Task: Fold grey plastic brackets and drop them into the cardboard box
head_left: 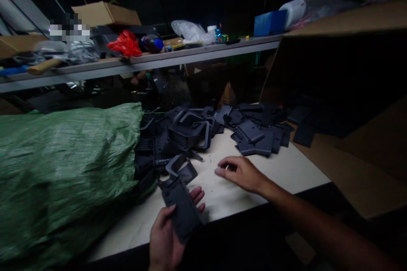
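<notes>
My left hand (168,237) grips a flat, dark grey plastic panel (182,209) above the table's front edge, thumb on its face and fingertips showing past its right side. Just beyond the panel lies a curved dark plastic bracket (181,167). My right hand (240,172) hovers over the pale tabletop (219,194), fingers bent and a gap between thumb and fingers, with nothing in it. Past my right hand is a loose pile of flat dark plastic panels (257,135). Left of that, frame-shaped and ribbed dark parts (184,131) lie heaped.
A green woven sack (70,169) covers the left side, its mouth toward the heaped parts. On the right stands an open cardboard box (356,173) with dark panels inside. A shelf (203,51) crosses behind, carrying a red bag (125,43), a blue box (269,23) and cartons.
</notes>
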Tool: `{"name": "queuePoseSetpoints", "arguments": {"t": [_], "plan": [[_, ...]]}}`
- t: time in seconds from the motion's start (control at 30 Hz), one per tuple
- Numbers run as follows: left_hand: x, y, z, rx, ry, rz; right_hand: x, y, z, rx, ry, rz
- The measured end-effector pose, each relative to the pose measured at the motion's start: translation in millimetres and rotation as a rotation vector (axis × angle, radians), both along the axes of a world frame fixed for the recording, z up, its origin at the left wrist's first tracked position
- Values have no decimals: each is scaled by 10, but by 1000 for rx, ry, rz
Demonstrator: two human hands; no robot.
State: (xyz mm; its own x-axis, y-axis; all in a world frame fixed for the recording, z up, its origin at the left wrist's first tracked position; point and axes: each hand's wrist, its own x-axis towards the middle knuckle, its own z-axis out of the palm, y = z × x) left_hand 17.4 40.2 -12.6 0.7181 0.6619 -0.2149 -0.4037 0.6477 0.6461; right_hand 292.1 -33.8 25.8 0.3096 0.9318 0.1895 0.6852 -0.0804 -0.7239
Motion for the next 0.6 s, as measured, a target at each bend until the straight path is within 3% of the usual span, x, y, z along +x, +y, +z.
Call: {"name": "queuePoseSetpoints", "arguments": {"t": [0.1, 0.2, 0.33, 0.6], "plan": [[-203, -14, -30, 58, -61, -4, 702, 120, 34, -13, -248, -345], [-343, -53, 13, -1, -106, -101, 1217, 211, -31, -141, -351, -543], [-315, -149, 137, -131, -213, -235, 1479, 252, -160, -283, -441, -565], [-29, -402, 353, -188, -257, -361, 1485, 238, -231, -298, -547, -532]]}}
